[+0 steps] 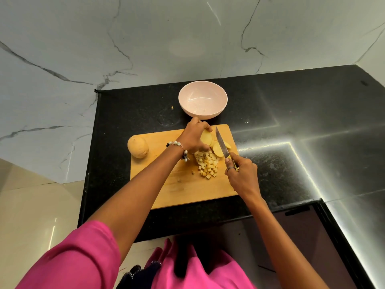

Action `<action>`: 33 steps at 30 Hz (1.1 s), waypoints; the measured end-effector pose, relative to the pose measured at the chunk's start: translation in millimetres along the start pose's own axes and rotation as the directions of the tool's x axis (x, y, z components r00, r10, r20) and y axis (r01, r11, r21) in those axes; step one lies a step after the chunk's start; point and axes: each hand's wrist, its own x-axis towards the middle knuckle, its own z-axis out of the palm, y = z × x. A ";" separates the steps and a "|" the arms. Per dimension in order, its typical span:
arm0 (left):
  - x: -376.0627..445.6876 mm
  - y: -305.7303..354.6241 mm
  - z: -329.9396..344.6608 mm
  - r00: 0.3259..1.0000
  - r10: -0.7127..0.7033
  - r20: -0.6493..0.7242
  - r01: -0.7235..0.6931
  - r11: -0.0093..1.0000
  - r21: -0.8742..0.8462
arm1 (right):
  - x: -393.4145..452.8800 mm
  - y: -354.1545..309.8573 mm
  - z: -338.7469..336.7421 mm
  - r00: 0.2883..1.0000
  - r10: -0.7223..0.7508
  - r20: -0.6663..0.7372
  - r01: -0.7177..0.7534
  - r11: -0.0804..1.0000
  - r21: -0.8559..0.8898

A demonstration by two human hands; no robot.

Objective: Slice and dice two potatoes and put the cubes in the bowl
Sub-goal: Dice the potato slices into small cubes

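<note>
Small pale potato cubes lie heaped on the wooden cutting board, beside flat oval slices that the left hand grips with curled fingers. The right hand is closed around the yellow-handled knife, blade over the slices. A whole potato rests at the board's left edge; the round pink bowl sits empty on the black speckled desk.

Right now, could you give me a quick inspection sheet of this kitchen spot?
Surface: black counter with a wooden cutting board on it.
Job's things: pink bowl holds no cubes; potato cubes heaped on the board; slices by the knife; whole potato at the board's left edge.
Clutter: small yellow scrap near the bowl.
Hands: left hand holds a potato piece; right hand grips the knife.
Cables: nothing seen.
Surroundings: marble wall.
</note>
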 end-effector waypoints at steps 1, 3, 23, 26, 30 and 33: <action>-0.2 0.3 -0.2 1.000 -0.005 0.009 0.005 1.000 -0.003 | 0.1 -1.3 -0.5 1.000 0.004 -0.004 -0.004 1.000 0.001; 0.4 0.6 0.2 1.000 -0.012 0.016 0.012 1.000 -0.011 | 0.3 -2.9 -1.5 1.000 0.008 -0.002 -0.008 1.000 -0.005; 9.8 -2.1 6.2 1.000 -0.001 -0.023 0.000 0.999 -0.040 | 7.5 -6.0 -2.4 0.999 0.005 0.031 -0.004 0.999 -0.046; 10.5 -2.0 8.0 1.000 0.010 -0.025 -0.011 0.999 -0.031 | 7.4 -7.6 -2.7 1.000 -0.002 0.020 0.003 0.999 -0.049; 12.6 -0.4 8.6 0.999 0.013 -0.041 -0.015 0.998 -0.063 | 7.8 -11.0 -1.1 0.999 0.028 0.031 -0.025 0.996 -0.086; 11.9 1.8 5.3 0.998 0.000 -0.063 -0.008 0.991 -0.132 | 8.4 -9.8 0.6 0.998 0.058 0.020 -0.055 0.992 -0.116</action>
